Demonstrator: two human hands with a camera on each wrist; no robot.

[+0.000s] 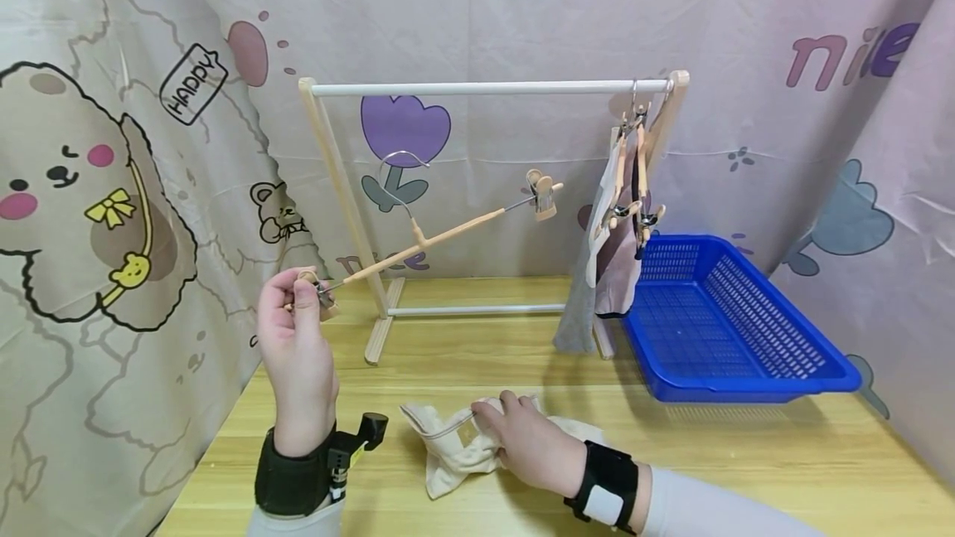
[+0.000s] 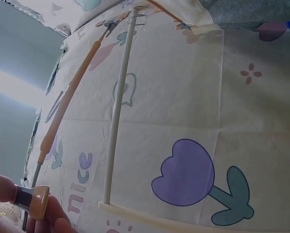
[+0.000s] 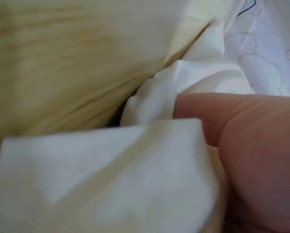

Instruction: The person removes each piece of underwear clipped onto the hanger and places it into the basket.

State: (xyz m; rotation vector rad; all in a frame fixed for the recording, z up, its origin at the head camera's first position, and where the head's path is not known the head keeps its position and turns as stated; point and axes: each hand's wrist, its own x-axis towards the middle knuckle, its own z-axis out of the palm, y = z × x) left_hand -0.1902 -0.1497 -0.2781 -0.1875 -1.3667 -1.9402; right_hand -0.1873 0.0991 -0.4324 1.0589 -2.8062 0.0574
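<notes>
The left hand [image 1: 298,330] is raised above the near left part of the table [image 1: 746,454], thumb and fingers pinched on the near clip [image 1: 322,295] of a wooden hanger [image 1: 440,239]. The hanger tilts up and away toward the rack [image 1: 492,89], and its far clip [image 1: 542,193] hangs free. From the left wrist view the clip [image 2: 32,201] sits squeezed between the fingertips, though I can't tell whether its jaws are sprung apart. The right hand [image 1: 525,437] lies on a cream garment [image 1: 455,446] crumpled on the table; its fingers are curled into the fabric [image 3: 135,179] near one edge, so it looks like a gathering grip rather than a flat rest. At the far right end of the rack two clothed hangers [image 1: 622,214] hang already, beside the blue basket [image 1: 731,321]. By my reckoning this is the clipping step: the garment's edge has to be lifted up to the held clip, the clip pressed open, and the hem fed in straight before the second clip gets its turn
</notes>
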